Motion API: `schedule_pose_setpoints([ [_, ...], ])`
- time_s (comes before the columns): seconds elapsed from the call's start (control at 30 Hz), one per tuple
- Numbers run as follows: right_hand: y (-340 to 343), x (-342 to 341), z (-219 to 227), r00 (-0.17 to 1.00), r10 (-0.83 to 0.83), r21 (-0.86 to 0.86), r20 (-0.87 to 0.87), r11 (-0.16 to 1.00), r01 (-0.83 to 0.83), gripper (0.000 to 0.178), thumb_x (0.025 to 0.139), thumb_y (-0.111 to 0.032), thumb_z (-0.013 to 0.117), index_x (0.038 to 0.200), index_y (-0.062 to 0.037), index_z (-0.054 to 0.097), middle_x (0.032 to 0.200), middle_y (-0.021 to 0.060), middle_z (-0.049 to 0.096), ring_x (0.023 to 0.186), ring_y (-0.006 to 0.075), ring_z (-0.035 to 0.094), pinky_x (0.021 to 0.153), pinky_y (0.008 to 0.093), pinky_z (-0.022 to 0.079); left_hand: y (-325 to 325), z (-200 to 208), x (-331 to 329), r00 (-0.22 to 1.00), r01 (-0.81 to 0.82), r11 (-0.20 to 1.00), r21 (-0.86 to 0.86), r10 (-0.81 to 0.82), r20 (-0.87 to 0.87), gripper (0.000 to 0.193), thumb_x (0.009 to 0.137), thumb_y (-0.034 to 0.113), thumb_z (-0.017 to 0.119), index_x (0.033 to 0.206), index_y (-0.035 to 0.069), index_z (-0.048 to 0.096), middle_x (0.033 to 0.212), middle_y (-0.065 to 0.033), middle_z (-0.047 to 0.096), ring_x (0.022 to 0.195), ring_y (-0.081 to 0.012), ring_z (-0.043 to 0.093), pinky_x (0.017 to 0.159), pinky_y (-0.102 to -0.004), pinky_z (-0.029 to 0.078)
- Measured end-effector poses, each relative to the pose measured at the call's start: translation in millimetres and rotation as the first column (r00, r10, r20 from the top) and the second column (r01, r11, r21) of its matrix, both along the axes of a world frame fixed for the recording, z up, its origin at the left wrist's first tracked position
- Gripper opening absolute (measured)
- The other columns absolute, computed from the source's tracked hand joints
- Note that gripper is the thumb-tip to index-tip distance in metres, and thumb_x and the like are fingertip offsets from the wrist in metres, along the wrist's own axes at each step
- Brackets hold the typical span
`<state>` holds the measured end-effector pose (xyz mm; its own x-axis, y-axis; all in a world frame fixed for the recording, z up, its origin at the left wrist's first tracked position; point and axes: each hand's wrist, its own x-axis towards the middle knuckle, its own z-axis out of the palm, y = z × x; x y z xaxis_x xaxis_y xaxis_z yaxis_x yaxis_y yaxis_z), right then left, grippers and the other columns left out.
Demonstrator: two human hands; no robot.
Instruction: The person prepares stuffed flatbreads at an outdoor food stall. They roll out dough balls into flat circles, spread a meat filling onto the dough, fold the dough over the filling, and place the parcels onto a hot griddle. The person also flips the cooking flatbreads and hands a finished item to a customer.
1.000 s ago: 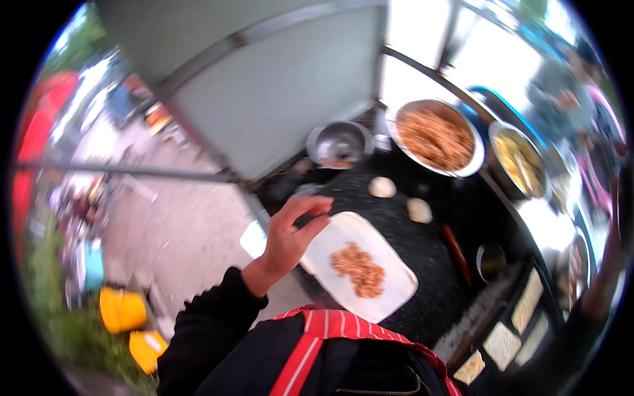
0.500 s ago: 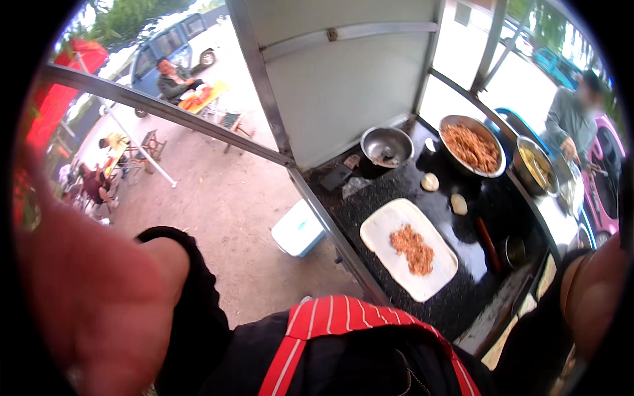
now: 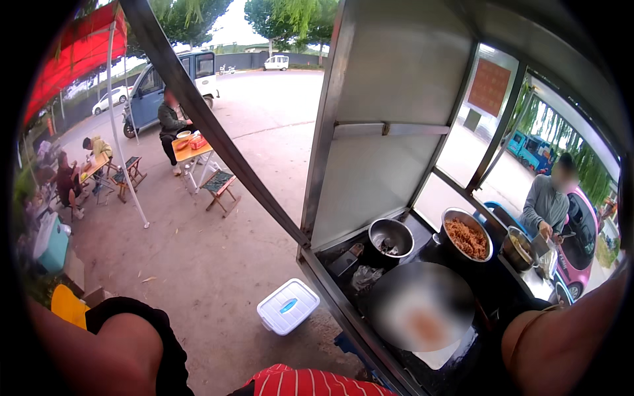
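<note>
Forearms only at the lower corners; my hands are out of view, so I cannot tell their grip. White tray [image 3: 441, 355] lies blurred on the black counter [image 3: 489, 290], beside the noodle pan [image 3: 467, 239].

Street food stall, open-air, beside a paved lot. Standing at a steel cart [image 3: 396, 152] with a black cooktop [image 3: 489, 284]; steel bowl [image 3: 390, 236], pan of noodles [image 3: 467, 239] and pot [image 3: 518, 247] sitting on it. Customer [image 3: 547, 201] waiting at the far side. Diners sitting at small folding tables [image 3: 191, 150] with stools [image 3: 219, 187] under a red awning [image 3: 72, 49]. Vehicles [image 3: 175, 82] parking behind, trees beyond. White plastic box [image 3: 287, 306] lying on the ground by the cart.
</note>
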<state>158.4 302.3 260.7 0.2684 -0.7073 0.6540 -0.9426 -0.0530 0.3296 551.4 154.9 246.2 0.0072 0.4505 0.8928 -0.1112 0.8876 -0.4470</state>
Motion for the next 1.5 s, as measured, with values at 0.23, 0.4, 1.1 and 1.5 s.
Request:
schedule_pose_setpoints([
  [0.23, -4.2, 36.9, 8.0, 0.995, -0.105, 0.002, 0.0, 0.995, 0.105, 0.024, 0.098, -0.029, 0.061, 0.104, -0.0058, 0.062, 0.094, 0.0082, 0.06, 0.093, 0.0213, 0.059, 0.101, 0.0436, 0.046, -37.0, 1.1, 32.1, 0.999, 0.038, 0.999, -0.018, -0.038, -0.031, 0.044, 0.082, 0.026, 0.08, 0.116, 0.005, 0.06, 0.113, -0.0084, 0.06, 0.109, -0.0251, 0.055, 0.103, -0.044, 0.04],
  [0.4, 9.2, 52.2, 11.4, 0.99, -0.139, -0.016, -0.034, 0.99, 0.138, 0.023, 0.097, -0.029, 0.062, 0.1, -0.0055, 0.062, 0.09, 0.0074, 0.059, 0.091, 0.0216, 0.058, 0.102, 0.0454, 0.045, -45.1, -6.2, 31.8, 0.997, 0.065, 0.998, -0.019, -0.066, -0.046, 0.045, 0.082, 0.028, 0.081, 0.116, 0.007, 0.059, 0.113, -0.0078, 0.059, 0.11, -0.0254, 0.054, 0.105, -0.0461, 0.04],
  [1.1, -98.3, 93.5, -84.8, 0.6, 0.511, -0.383, 0.615, 0.859, -0.339, 0.006, 0.089, -0.005, 0.065, 0.084, -0.006, 0.067, 0.08, 0.0057, 0.064, 0.079, 0.0194, 0.056, 0.077, 0.0352, 0.045, -112.4, -68.8, 13.6, 0.927, -0.208, 0.69, 0.693, 0.366, -0.087, 0.035, 0.076, 0.032, 0.083, 0.109, 0.018, 0.076, 0.081, 0.0042, 0.061, 0.088, -0.0158, 0.054, 0.086, -0.0354, 0.037],
  [1.5, -55.3, 85.0, -224.8, 0.336, -0.023, -0.063, 0.941, 0.969, 0.241, 0.01, 0.099, -0.007, 0.059, 0.097, -0.0012, 0.067, 0.079, 0.0016, 0.061, 0.057, 0.007, 0.04, 0.052, 0.0235, 0.033, -73.7, -147.6, 45.3, 0.883, -0.464, 0.677, 0.572, 0.407, 0.234, 0.016, 0.075, 0.017, 0.08, 0.088, 0.024, 0.074, 0.085, 0.0053, 0.063, 0.094, -0.0177, 0.058, 0.113, -0.0483, 0.022],
])
